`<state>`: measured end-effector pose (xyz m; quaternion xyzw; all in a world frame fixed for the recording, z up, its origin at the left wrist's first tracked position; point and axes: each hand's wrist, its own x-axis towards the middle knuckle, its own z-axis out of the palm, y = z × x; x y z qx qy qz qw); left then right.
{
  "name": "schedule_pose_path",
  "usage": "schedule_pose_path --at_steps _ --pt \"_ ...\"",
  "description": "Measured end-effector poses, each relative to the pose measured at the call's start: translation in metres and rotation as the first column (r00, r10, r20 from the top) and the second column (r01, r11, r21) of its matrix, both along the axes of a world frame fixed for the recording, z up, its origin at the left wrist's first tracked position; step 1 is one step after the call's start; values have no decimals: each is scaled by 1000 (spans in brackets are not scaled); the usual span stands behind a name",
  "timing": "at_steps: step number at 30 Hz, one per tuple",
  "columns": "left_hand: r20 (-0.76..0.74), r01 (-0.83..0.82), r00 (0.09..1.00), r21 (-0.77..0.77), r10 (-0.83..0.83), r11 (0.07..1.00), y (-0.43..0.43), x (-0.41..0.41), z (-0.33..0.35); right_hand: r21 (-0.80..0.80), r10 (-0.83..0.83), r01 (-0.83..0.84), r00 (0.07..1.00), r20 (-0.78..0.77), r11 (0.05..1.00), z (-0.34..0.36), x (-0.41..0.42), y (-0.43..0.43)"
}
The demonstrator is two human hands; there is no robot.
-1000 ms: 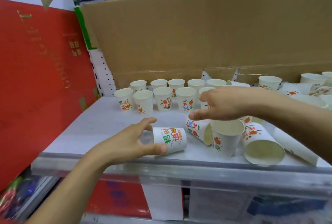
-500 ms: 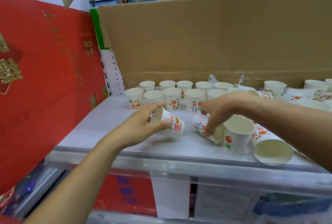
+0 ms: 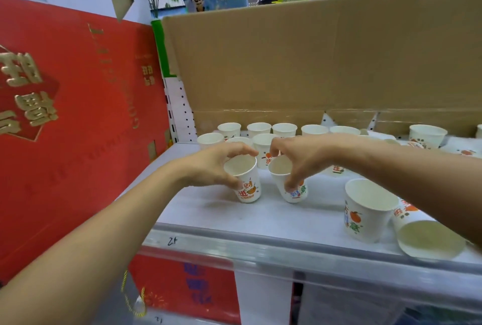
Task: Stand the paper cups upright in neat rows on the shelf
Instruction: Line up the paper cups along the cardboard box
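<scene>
Cups, one per hand: left hand point(image 3: 214, 165) wraps the left cup point(image 3: 247, 186), near upright; right hand point(image 3: 305, 157) pinches the right cup point(image 3: 292, 189), axis tilted, mouth toward 10 o'clock. Both sit mid-shelf point(image 3: 234, 217). Standing rows point(image 3: 284, 129) lie at 12 o'clock, just behind. Tipped cup point(image 3: 427, 236) lies at 4 o'clock, nearer the right hand.

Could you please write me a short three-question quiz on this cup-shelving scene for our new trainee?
1. True or false: the left hand holds nothing.
2. The white printed paper cup gripped by the right hand is: A) upside down; B) tilted, mouth upward; C) crushed flat.
3. Fill in: at the front right of the grey shelf, one white paper cup lies on its ____.
Key: 1 false, it grips a second printed paper cup; 2 B; 3 side.
</scene>
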<state>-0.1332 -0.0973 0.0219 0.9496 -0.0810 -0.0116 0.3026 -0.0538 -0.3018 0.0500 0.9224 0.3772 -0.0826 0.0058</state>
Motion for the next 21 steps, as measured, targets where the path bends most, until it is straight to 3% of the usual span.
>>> schedule_pose_path --at_steps 4,13,18,21 --pt "13 30 999 85 -32 996 -4 5 1 70 24 -25 1000 21 997 -6 7 1" --pt "22 9 1000 112 -11 994 -4 11 3 136 3 -12 998 69 991 -16 9 -3" --pt "341 -56 938 -18 58 998 -32 -20 11 432 -82 48 995 61 900 18 -18 -49" --pt "460 67 887 -57 -33 996 -69 -36 9 562 -129 77 990 54 824 25 -35 -96"
